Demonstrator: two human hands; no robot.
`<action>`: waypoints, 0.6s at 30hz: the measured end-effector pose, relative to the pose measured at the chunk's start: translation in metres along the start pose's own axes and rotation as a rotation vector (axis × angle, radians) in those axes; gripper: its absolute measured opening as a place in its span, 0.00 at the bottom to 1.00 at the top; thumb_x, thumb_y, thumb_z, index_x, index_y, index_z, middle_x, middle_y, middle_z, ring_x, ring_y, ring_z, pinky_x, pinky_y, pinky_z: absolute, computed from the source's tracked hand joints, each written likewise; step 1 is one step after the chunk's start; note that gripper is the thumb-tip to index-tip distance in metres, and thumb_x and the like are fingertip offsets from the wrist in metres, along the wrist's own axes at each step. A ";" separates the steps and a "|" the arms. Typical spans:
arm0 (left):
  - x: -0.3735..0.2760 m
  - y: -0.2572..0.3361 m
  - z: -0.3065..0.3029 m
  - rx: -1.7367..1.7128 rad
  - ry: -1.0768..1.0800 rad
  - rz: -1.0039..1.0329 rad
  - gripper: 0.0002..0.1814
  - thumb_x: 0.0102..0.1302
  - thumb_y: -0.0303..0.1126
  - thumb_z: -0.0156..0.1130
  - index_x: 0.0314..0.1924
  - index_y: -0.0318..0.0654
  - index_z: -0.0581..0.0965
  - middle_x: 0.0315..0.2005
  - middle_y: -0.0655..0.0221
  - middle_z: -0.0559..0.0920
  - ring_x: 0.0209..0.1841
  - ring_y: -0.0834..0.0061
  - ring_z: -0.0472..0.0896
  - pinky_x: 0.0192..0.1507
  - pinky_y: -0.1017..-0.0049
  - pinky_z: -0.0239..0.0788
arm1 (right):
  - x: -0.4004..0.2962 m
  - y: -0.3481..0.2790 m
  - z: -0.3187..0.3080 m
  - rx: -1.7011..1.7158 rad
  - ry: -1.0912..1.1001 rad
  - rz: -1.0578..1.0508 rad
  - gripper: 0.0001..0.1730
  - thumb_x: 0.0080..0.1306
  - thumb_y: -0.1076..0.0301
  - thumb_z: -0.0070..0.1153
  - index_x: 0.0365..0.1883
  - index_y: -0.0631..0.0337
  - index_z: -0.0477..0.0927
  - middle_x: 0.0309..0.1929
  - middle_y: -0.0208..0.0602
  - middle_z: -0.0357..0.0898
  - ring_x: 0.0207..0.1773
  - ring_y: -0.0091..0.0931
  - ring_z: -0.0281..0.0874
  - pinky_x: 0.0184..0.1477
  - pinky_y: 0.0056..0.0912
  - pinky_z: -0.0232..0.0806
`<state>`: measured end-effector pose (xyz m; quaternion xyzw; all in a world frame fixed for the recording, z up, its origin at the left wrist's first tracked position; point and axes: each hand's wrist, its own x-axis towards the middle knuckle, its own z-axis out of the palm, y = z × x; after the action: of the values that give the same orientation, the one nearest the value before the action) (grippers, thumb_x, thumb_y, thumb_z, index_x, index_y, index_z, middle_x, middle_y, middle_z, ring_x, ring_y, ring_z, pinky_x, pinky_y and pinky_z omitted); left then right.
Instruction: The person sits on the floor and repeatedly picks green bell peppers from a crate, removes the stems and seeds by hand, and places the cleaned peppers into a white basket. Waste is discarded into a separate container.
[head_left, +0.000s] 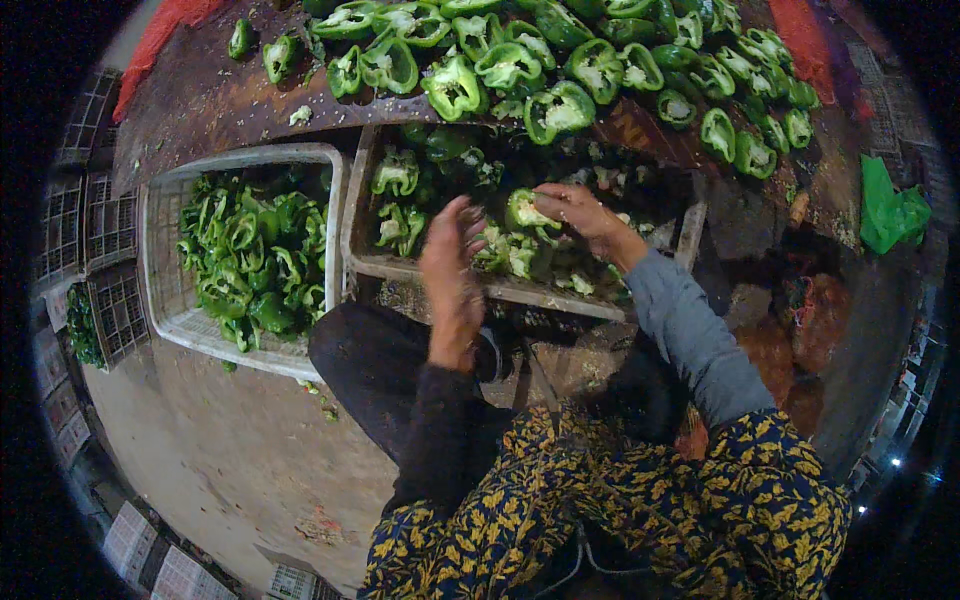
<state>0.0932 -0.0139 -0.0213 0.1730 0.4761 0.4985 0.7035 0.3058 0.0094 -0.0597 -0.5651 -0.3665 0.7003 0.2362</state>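
Observation:
My right hand (589, 221) grips a cut green bell pepper half (528, 209), its pale seed core showing, above a shallow crate (525, 291). To its left, my left hand (452, 266) is raised over the crate's near edge, fingers loosely curled and nothing visible in them; it is slightly blurred. Cut pepper pieces and pale cores (517, 253) lie in the crate below both hands, and its far part is in shadow. Beyond it, many halved green peppers (510, 66) are heaped on a dark, stained table (202, 97).
A white plastic crate (166, 326) holding cut green peppers (251, 247) stands on the left. Reddish-brown sacks (819, 322) sit at the right, below a green plastic bag (889, 206). Stacked crates (112, 225) line the far left. Scraps lie on the wet floor (202, 442).

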 end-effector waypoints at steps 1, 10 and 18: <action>0.000 -0.007 0.017 0.033 -0.029 -0.029 0.24 0.72 0.47 0.44 0.56 0.35 0.71 0.47 0.68 0.76 0.47 0.77 0.74 0.50 0.74 0.66 | -0.012 0.001 0.009 0.190 -0.081 -0.072 0.26 0.63 0.55 0.57 0.51 0.67 0.73 0.44 0.25 0.74 0.45 0.16 0.67 0.48 0.21 0.60; -0.046 -0.017 0.050 -0.441 0.030 0.017 0.24 0.69 0.54 0.48 0.37 0.37 0.74 0.31 0.67 0.79 0.35 0.76 0.77 0.43 0.76 0.69 | -0.090 -0.033 0.077 -0.627 0.609 -0.709 0.11 0.58 0.64 0.57 0.35 0.61 0.82 0.35 0.41 0.79 0.38 0.35 0.76 0.40 0.36 0.68; -0.068 -0.001 0.045 -0.253 0.078 -0.123 0.34 0.68 0.60 0.44 0.50 0.32 0.74 0.40 0.67 0.77 0.43 0.74 0.74 0.48 0.73 0.66 | -0.123 -0.034 0.095 -0.715 0.338 -0.846 0.32 0.50 0.69 0.62 0.56 0.64 0.72 0.52 0.50 0.74 0.57 0.45 0.68 0.59 0.41 0.61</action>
<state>0.1278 -0.0630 0.0338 0.0341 0.4460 0.5170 0.7298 0.2425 -0.0847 0.0518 -0.5183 -0.7314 0.2777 0.3453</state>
